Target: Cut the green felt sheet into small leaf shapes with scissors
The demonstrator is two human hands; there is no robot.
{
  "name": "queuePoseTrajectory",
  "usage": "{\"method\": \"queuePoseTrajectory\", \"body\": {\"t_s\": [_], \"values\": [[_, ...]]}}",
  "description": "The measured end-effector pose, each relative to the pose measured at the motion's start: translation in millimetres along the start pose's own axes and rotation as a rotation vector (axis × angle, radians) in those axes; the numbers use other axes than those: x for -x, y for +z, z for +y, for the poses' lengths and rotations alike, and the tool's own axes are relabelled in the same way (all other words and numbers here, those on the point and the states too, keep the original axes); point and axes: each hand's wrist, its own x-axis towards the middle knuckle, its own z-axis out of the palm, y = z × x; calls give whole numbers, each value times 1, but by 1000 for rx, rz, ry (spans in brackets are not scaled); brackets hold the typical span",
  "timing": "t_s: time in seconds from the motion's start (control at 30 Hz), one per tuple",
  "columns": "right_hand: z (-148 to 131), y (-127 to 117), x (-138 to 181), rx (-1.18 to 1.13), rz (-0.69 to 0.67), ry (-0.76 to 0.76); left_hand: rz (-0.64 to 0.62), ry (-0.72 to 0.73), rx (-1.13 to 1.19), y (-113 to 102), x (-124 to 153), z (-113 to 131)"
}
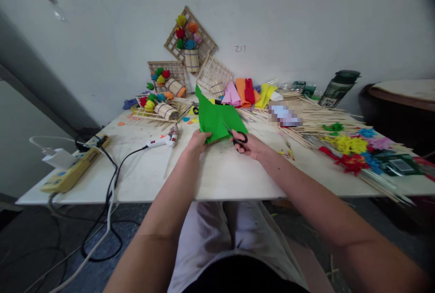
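Observation:
Between my hands, above the white table, is a sheet of bright green paper or felt with a narrow strip sticking up at its top left corner. My left hand pinches its lower left edge. In my right hand are black-handled scissors, fingers around the loops. The scissors' blades point up and left across the lower right part of the green sheet. Whether the blades lie over it or around its edge I cannot tell.
Left of my hands lie a white glue gun with a black cord and a yellow power strip. Lattice panels with flowers lean at the wall. Thin sticks, bright flowers and a dark green bottle are to the right.

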Motion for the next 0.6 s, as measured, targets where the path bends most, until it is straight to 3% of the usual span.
{"method": "queuePoseTrajectory", "body": {"t_s": [0.6], "values": [[-3, 8, 2, 82, 112, -41, 1, 17, -2, -3, -6, -3]]}}
